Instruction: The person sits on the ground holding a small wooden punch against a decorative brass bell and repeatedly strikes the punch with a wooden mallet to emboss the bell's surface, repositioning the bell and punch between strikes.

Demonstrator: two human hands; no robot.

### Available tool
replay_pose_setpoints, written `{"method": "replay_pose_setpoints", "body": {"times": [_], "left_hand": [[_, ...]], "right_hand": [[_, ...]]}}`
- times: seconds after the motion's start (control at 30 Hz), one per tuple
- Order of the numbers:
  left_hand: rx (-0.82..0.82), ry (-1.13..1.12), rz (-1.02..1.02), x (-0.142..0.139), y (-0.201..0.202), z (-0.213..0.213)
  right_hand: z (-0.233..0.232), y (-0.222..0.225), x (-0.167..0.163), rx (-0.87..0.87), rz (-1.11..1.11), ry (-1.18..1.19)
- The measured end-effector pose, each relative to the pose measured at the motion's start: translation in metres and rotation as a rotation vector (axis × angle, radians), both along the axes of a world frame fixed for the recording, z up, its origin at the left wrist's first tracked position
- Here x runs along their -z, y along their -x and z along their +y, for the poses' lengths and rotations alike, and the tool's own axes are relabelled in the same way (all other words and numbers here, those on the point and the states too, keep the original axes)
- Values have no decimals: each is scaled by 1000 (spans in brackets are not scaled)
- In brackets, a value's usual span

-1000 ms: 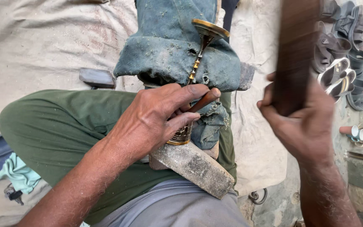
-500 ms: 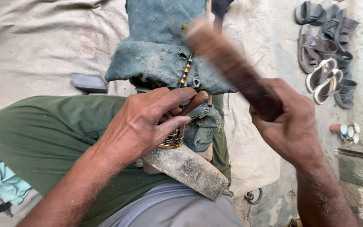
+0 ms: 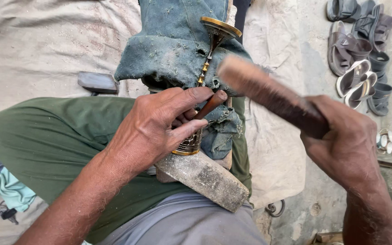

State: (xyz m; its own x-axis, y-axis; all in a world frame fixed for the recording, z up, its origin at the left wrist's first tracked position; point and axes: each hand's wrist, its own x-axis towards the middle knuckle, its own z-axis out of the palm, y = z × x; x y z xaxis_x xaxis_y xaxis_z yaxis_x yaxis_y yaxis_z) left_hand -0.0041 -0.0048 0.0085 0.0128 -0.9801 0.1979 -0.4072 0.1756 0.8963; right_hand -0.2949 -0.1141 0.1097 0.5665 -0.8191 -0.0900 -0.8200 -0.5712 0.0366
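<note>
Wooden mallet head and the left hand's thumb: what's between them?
Head view: the tip of a brown punch pinched by the left hand, plus frayed denim behind. The mallet in the right hand is blurred.

The stemmed metal piece (image 3: pixel 207 59) was brass-gold with a dark brown band under its flared rim, and its lower cup (image 3: pixel 190 144) carried fine engraved patterning in gold and dark tones. A reddish-brown punch (image 3: pixel 210 104) lay against it. The cloth wrapping (image 3: pixel 178 50) was faded blue-green denim, flecked with pale dust. The wooden mallet (image 3: pixel 268 95) was dark brown with a lighter, tan worn end. The stone block (image 3: pixel 205 179) was grey. The trousers (image 3: pixel 51 136) were olive green. The ground sheet (image 3: pixel 32 41) was beige, stained grey. The sandals (image 3: pixel 355 50) were brown, grey and white.
</note>
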Motion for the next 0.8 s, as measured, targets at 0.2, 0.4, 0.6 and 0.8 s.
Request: {"method": "replay_pose_setpoints", "body": {"times": [0.2, 0.4, 0.6, 0.8], "left_hand": [[-20, 43, 23, 1, 0, 2], [-17, 58, 45, 2, -1, 4], [-16, 83, 54, 6, -1, 3], [-9, 122, 80, 6, -2, 4]], "right_hand": [[-1, -16, -10, 24, -177, -178], [5, -16, -8, 272, -613, -260], [-4, -9, -12, -36, -520, -208], [-10, -3, -6, -59, -242, -81]]}}
